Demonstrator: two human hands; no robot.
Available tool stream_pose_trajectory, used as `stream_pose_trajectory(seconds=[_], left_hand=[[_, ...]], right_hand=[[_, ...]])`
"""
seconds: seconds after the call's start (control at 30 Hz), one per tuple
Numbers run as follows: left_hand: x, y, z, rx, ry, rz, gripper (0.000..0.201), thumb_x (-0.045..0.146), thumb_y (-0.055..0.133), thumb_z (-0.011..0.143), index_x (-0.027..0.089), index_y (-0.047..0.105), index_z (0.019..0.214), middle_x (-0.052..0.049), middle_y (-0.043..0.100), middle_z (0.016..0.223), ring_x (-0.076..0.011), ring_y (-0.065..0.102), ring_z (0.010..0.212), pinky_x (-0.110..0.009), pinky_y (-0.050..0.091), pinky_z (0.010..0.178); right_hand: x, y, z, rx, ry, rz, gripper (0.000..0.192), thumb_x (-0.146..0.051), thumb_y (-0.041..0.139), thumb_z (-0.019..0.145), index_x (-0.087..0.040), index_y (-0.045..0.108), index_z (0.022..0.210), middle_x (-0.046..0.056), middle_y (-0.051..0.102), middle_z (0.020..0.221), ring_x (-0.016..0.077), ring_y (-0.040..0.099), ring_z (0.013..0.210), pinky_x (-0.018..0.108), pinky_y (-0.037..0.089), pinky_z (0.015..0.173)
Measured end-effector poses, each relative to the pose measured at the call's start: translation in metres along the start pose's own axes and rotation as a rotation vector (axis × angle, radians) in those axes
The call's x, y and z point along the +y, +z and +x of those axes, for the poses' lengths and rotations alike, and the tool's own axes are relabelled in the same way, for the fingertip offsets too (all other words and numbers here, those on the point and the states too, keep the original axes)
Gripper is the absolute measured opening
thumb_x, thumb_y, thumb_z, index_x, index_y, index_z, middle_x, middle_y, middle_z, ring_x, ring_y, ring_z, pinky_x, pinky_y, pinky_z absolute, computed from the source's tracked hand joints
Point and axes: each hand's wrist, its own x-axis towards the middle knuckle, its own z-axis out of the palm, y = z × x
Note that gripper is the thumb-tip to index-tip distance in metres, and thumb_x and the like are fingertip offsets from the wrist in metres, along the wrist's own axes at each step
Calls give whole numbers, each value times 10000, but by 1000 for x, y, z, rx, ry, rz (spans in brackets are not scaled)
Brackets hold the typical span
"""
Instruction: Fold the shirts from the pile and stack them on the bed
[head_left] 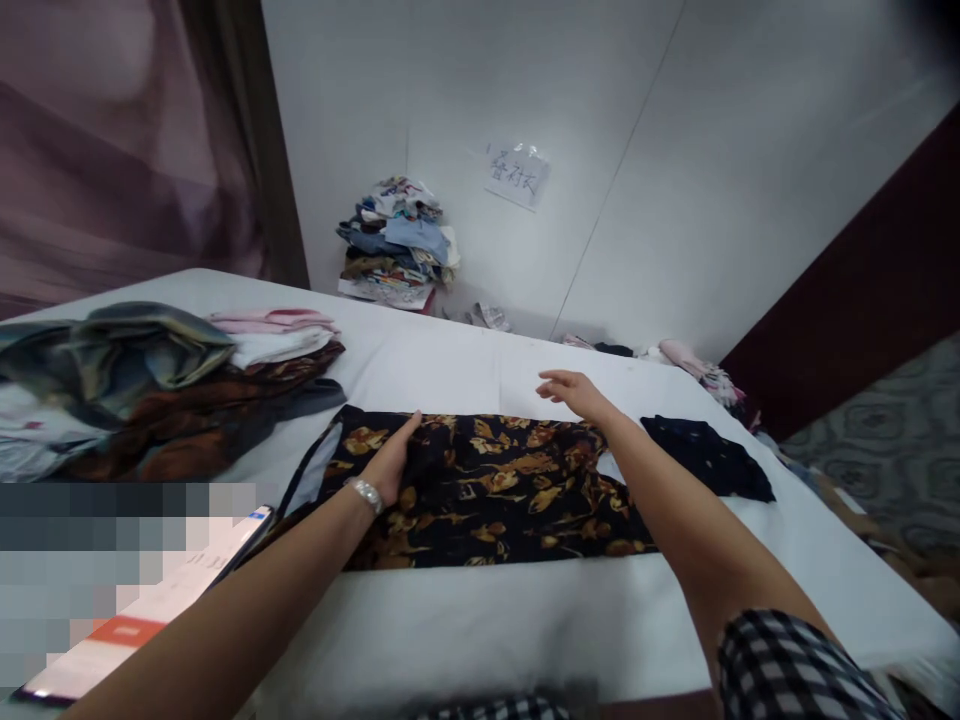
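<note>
Lying across the white table [525,620], the black floral garment [487,490] is judged only partly done: it is spread flat, with pale inner cloth [318,468] showing at its left end. The compact navy garment [705,458] at right seems finished; the loose heap [176,440] at left looks yet to be handled. The floral piece's long axis is set left to right; its collar end cannot be told. It is touched by the left hand [394,465], its grip unclear; nothing is held by the raised, loosely open right hand [576,392]
</note>
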Motion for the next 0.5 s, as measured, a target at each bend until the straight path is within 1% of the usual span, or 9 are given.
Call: stream_pose_trajectory(seconds=[0.07, 0.13, 0.2, 0.23, 0.3, 0.37, 0.4, 0.43, 0.5], left_hand=[[0, -3, -5, -11, 33, 22, 634, 702, 408, 796, 177, 686, 1017, -105, 748, 891, -290, 711, 844, -431, 580, 789], [1, -4, -11, -11, 90, 36, 536, 621, 466, 815, 193, 671, 1063, -94, 746, 941, -272, 707, 880, -413, 578, 813], [0, -5, -17, 31, 171, 77, 458, 528, 539, 816, 226, 630, 1148, -74, 731, 1036, -248, 696, 939, -389, 571, 847], [-1, -6, -20, 64, 200, 101, 456, 487, 568, 812, 247, 597, 1198, -63, 719, 1083, -236, 689, 965, -378, 567, 862], [-4, -8, -25, 114, 218, 131, 518, 438, 609, 800, 286, 519, 1287, -51, 695, 1150, -218, 683, 991, -366, 561, 879], [-7, -12, -29, 117, 201, 163, 610, 440, 645, 780, 299, 456, 1343, -59, 686, 1166, -217, 686, 984, -367, 561, 880], [-9, -14, -30, 120, 196, 199, 663, 451, 670, 758, 297, 437, 1359, -66, 690, 1155, -223, 690, 974, -371, 563, 874], [-11, -15, -31, 137, 197, 255, 722, 459, 707, 721, 292, 430, 1366, -70, 697, 1135, -231, 693, 962, -375, 566, 866], [-13, -18, -32, 202, 216, 393, 809, 446, 786, 619, 282, 463, 1342, -60, 717, 1077, -245, 696, 943, -372, 572, 849]], right_hand=[[38, -25, -14, 74, 82, -95, 372, -101, 526, 744, -124, 660, 1091, 111, 732, 981, 212, 667, 924, 415, 494, 931], [70, -47, -31, 110, 135, -123, 455, -35, 484, 664, -132, 677, 1065, 96, 733, 999, 212, 665, 942, 398, 493, 942], [95, -62, -47, 104, 140, -129, 521, -15, 448, 600, -155, 694, 1038, 73, 728, 1039, 214, 655, 993, 385, 486, 964], [104, -67, -53, 93, 120, -143, 540, -16, 441, 578, -170, 703, 1024, 59, 721, 1068, 216, 642, 1034, 384, 472, 988], [116, -70, -63, 64, 49, -207, 579, -23, 441, 551, -205, 712, 1029, 30, 695, 1144, 219, 602, 1121, 387, 421, 1053], [122, -67, -67, 33, -40, -299, 616, -26, 458, 547, -236, 704, 1071, 16, 661, 1214, 220, 556, 1187, 387, 368, 1099], [123, -64, -67, 18, -89, -350, 600, -30, 471, 555, -240, 707, 1065, 20, 650, 1230, 224, 536, 1209, 390, 351, 1109], [123, -61, -66, 2, -139, -401, 545, -38, 487, 568, -236, 719, 1020, 27, 646, 1232, 232, 516, 1227, 394, 341, 1113], [123, -58, -65, -28, -225, -487, 367, -65, 513, 601, -224, 730, 851, 37, 656, 1201, 245, 483, 1248, 402, 337, 1108]])
